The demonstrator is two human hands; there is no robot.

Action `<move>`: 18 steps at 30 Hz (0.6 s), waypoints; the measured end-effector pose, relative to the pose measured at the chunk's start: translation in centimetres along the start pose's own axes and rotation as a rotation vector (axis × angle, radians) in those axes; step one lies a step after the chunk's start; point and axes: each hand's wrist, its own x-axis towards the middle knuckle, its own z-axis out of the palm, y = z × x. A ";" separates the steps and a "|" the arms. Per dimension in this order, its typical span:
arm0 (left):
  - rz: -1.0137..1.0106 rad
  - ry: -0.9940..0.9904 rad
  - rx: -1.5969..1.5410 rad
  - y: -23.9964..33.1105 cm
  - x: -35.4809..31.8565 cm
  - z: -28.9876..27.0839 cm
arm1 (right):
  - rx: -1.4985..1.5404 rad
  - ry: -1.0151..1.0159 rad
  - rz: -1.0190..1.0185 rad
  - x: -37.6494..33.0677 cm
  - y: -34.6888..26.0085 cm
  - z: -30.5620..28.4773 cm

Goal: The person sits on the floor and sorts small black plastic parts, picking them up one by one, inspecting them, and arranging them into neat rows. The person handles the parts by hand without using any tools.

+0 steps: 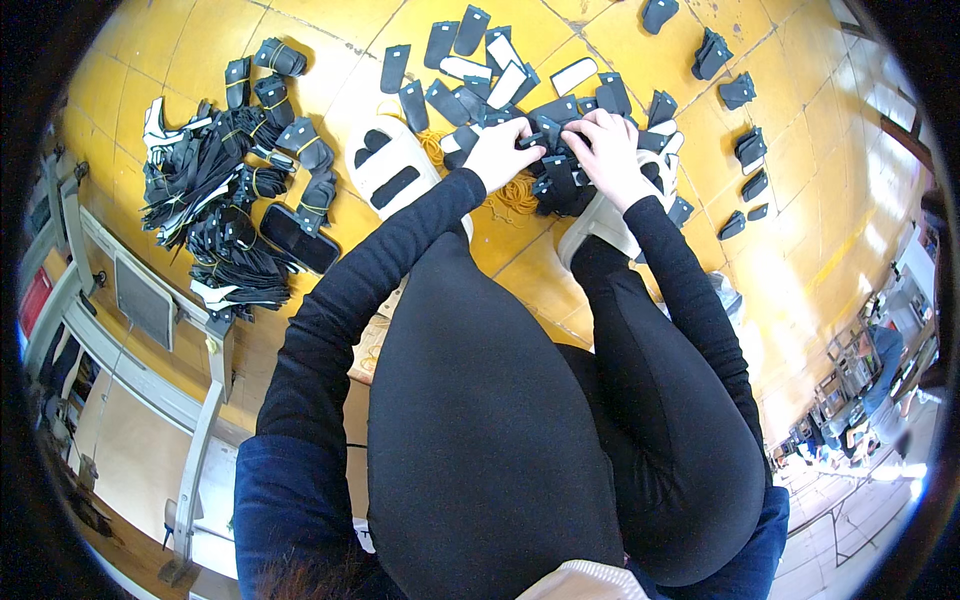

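Hands (503, 155) half-curled, small black pieces (550, 131) between them at the fingertips, exact hold unclear.

Scuffed yellow floor tiles (340, 55) are spreading across the top of the frame, white light (872, 240) is glaring off them at far right, and pale metal framework (130, 368) is standing at lower left

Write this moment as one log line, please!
left hand: at dark pieces | right hand: at dark pieces | yellow bands: on floor
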 end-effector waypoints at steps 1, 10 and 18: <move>-0.007 -0.022 -0.004 0.1 -0.1 -0.1 | 0.044 -0.002 0.026 -0.1 -0.4 0.0; 0.079 -0.046 -0.040 1.0 -0.6 -0.8 | 0.250 0.049 0.229 0.4 0.6 0.4; 0.030 0.119 -0.579 -1.1 -0.5 -4.2 | 0.874 -0.092 0.474 0.3 3.8 -2.5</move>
